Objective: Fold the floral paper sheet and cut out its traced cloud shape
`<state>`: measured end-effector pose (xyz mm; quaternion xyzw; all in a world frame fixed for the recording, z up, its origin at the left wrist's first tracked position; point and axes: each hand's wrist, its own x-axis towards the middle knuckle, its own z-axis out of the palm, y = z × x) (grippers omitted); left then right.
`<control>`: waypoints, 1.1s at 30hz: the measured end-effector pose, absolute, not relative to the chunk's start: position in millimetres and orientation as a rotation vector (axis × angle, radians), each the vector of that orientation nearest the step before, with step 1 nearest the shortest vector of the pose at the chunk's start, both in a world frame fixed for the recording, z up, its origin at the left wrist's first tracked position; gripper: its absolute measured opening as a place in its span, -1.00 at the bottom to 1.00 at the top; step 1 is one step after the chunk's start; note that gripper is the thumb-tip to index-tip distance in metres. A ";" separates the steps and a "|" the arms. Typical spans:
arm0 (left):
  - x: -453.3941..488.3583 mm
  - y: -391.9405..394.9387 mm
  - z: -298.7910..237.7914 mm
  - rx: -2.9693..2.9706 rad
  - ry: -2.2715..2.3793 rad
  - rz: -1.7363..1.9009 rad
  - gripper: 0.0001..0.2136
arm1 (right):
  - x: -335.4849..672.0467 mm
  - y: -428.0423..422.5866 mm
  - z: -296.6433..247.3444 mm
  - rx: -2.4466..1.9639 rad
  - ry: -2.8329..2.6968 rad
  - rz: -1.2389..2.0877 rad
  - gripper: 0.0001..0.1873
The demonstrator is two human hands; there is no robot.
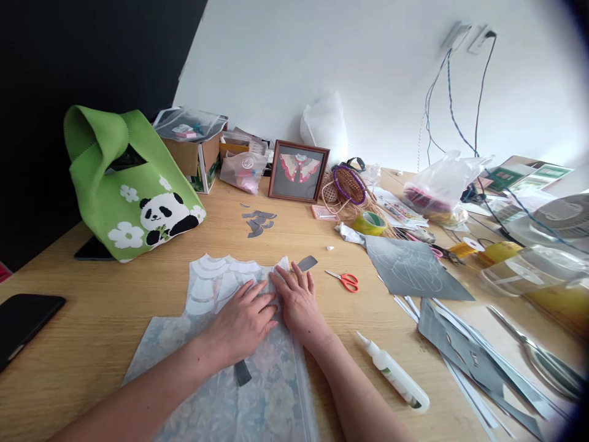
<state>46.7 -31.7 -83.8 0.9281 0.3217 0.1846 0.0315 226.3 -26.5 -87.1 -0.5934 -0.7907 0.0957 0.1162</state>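
Observation:
Pale blue flower-patterned fabric lies flat on the table before me. Along its far edge, curved white paper pieces rest on it. My left hand lies palm down on the fabric, fingers stretched to the right. My right hand presses flat at the fabric's far right corner, fingers extended and apart. What is under the fingers is hidden. One small grey piece is just beyond my right fingertips. A dark grey strip sticks out beneath my left hand.
Orange-handled scissors and a white glue bottle lie to the right, near grey paper and offcuts. Grey cut pieces and a framed collar picture are farther back. Leftward stand a green panda bag and a phone.

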 end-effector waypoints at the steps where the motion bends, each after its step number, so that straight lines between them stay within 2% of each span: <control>1: 46.6 -31.7 -84.1 2.861 0.992 0.575 -0.76 | 226.4 -26.4 -87.4 -1.742 -2.316 0.277 -0.38; 21: 47.0 -30.8 -83.3 2.838 0.982 0.550 -0.77 | 227.8 -22.9 -99.3 -1.650 -2.239 0.109 -0.37; 29: 45.1 -29.9 -81.4 2.774 0.983 0.513 -0.78 | 231.5 -19.5 -91.0 -1.350 -1.788 -0.022 -0.61; 33: 44.2 -30.8 -82.2 2.757 0.982 0.504 -0.77 | 231.8 -21.4 -85.7 -1.290 -1.679 -0.015 -0.64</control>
